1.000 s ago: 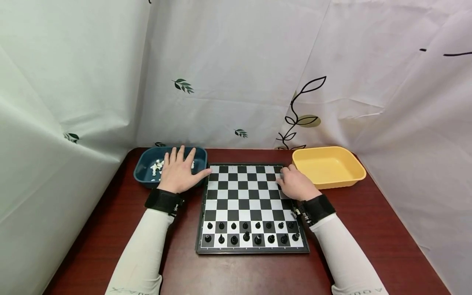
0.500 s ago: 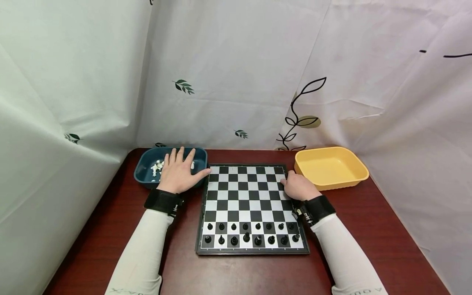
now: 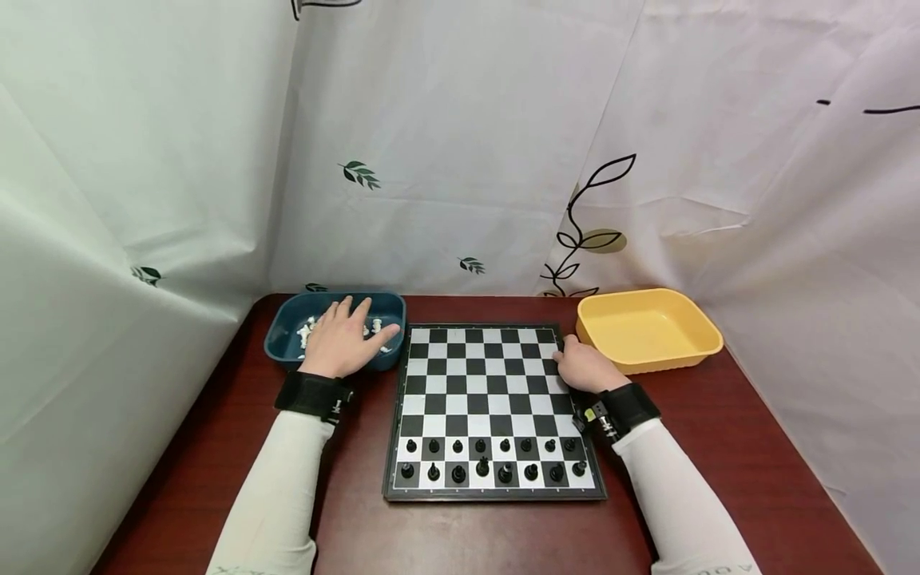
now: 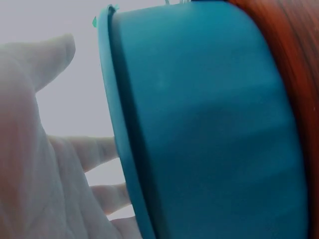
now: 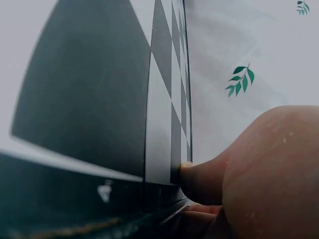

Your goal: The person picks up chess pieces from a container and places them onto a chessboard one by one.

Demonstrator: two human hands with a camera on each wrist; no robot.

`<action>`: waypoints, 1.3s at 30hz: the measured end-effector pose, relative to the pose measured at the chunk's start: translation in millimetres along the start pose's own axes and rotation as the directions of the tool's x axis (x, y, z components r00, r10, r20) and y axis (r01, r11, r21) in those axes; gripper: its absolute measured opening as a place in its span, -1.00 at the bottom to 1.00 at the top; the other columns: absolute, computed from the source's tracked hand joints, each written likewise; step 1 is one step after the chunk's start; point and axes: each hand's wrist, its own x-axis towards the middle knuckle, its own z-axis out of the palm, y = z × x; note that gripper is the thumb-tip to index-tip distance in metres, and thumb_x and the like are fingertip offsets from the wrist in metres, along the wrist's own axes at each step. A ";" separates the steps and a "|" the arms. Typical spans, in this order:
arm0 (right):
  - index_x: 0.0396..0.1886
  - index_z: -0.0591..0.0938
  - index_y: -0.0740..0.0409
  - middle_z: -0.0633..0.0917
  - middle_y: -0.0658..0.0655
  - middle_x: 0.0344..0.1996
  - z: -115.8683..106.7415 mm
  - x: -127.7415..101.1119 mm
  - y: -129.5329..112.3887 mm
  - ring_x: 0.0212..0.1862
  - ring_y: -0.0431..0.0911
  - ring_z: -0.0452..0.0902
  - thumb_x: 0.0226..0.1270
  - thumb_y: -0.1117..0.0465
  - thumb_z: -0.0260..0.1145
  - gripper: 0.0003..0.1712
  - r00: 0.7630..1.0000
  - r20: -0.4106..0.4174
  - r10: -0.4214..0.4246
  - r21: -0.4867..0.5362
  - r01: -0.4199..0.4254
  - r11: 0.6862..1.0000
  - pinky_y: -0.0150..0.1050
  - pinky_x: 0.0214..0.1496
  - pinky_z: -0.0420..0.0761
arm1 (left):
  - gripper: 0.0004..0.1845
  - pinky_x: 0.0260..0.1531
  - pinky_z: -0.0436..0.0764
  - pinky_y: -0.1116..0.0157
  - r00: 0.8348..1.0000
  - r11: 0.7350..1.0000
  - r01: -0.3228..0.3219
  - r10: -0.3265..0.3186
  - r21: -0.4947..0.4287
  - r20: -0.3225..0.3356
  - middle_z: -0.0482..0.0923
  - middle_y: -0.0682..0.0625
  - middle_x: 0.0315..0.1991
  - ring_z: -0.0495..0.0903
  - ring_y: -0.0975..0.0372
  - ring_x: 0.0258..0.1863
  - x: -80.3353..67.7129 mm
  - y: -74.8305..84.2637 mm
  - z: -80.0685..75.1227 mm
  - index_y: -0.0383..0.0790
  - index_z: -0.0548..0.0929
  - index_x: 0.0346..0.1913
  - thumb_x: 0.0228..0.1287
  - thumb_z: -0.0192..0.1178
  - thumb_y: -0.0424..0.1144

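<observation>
A black-and-white chessboard [image 3: 480, 383] lies on the table, with black chess pieces [image 3: 482, 466] in two rows along its near side. My left hand [image 3: 336, 342] is over the dark blue bin [image 3: 276, 331], fingers spread and nothing held. White chess pieces [image 3: 377, 326] lie in that bin, partly hidden by the hand. In the left wrist view, the fingers reach behind the bin's rim [image 4: 119, 129]. My right hand [image 3: 585, 366] holds the board's right edge. The right wrist view has its thumb [image 5: 202, 179] on the board's edge and the other fingers lower down along the side.
A yellow bin [image 3: 596, 359] stands at the back right, just beyond the right hand. Reddish-brown tabletop [image 3: 726, 447] surrounds the board. White patterned sheeting [image 3: 446, 144] hangs behind and at both sides.
My left hand has drawn down and its thumb has left the board's corner for the blue bin. My right hand has moved right onto the board's edge; the yellow bin has shifted slightly right.
</observation>
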 end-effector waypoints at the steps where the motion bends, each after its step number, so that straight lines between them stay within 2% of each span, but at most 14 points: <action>1: 0.35 0.39 0.67 0.68 0.56 0.03 0.5 0.3 0.8 -0.02 0.24 0.70 0.80 0.13 0.05 -0.42 1.000 -0.003 -0.005 -0.006 0.005 1.000 0.19 0.17 0.65 | 0.06 0.61 0.08 -0.41 1.000 1.000 0.010 -0.010 0.000 0.001 0.09 -0.52 0.70 0.05 -0.41 0.70 0.1 -1.5 -0.4 -0.32 0.23 0.76 0.61 0.00 0.49; 6: 0.34 0.42 0.63 0.69 0.56 0.08 2.0 1.0 3.6 0.03 0.27 0.71 0.79 0.17 0.05 -0.47 0.999 -0.020 -0.028 -0.003 0.028 1.000 0.20 0.20 0.64 | 0.06 0.59 0.12 -0.43 0.999 0.999 0.043 -0.043 -0.003 -0.002 0.16 -0.50 0.68 0.13 -0.38 0.68 0.7 -6.2 -1.8 -0.35 0.28 0.73 0.62 -0.07 0.50; 14: 0.50 0.35 0.65 0.56 0.64 0.36 1.4 -0.4 14.6 0.37 0.42 0.58 0.78 0.21 0.04 -0.40 0.997 -0.035 -0.068 0.063 0.070 0.996 0.30 0.44 0.52 | 0.00 0.57 0.19 -0.40 0.999 0.999 0.047 -0.047 -0.017 0.004 0.22 -0.49 0.66 0.21 -0.37 0.65 2.1 -11.1 -7.3 -0.36 0.31 0.71 0.66 -0.05 0.45; 23: 0.50 0.37 0.64 0.57 0.64 0.36 1.8 0.0 20.4 0.38 0.43 0.58 0.78 0.19 0.07 -0.39 0.995 -0.048 -0.092 0.085 0.096 0.992 0.31 0.45 0.51 | -0.13 0.49 0.31 -0.43 0.997 0.997 0.071 -0.071 -0.001 0.022 0.23 -0.52 0.64 0.23 -0.46 0.59 -2.7 -39.4 -21.4 -0.37 0.34 0.69 0.73 0.01 0.30; 27: 0.52 0.36 0.64 0.55 0.63 0.39 1.3 0.5 18.5 0.41 0.43 0.55 0.78 0.18 0.08 -0.38 0.996 -0.034 -0.083 0.087 0.086 0.993 0.31 0.46 0.50 | -0.19 0.43 0.35 -0.46 0.996 0.996 0.088 -0.087 -0.003 0.029 0.23 -0.55 0.62 0.26 -0.49 0.55 -6.3 -50.8 -21.1 -0.38 0.38 0.67 0.73 0.07 0.22; 30: 0.52 0.36 0.63 0.55 0.63 0.39 2.6 1.4 18.9 0.41 0.43 0.55 0.79 0.18 0.08 -0.38 0.996 -0.029 -0.080 0.087 0.083 0.993 0.31 0.46 0.50 | -0.20 0.39 0.36 -0.51 0.991 0.993 0.119 -0.118 -0.007 0.063 0.20 -0.56 0.63 0.25 -0.52 0.53 -7.1 -57.2 -16.7 -0.35 0.39 0.67 0.70 0.11 0.19; 34: 0.52 0.36 0.64 0.56 0.64 0.37 3.5 1.6 20.2 0.39 0.43 0.57 0.79 0.18 0.08 -0.38 0.996 -0.030 -0.081 0.088 0.083 0.993 0.31 0.44 0.52 | -0.16 0.34 0.35 -0.56 0.978 0.987 0.160 -0.157 -0.012 0.138 0.11 -0.56 0.66 0.23 -0.55 0.53 -6.8 -61.1 -14.1 -0.30 0.38 0.69 0.66 0.12 0.24; 39: 0.52 0.36 0.63 0.56 0.64 0.37 3.9 1.6 21.1 0.39 0.43 0.57 0.79 0.18 0.08 -0.38 0.996 -0.035 -0.080 0.091 0.083 0.992 0.31 0.45 0.52 | -0.10 0.25 0.45 -0.56 0.969 0.987 0.161 -0.157 -0.007 0.190 0.07 -0.62 0.65 0.35 -0.57 0.46 -6.5 -61.5 -16.5 -0.34 0.39 0.67 0.58 0.21 0.26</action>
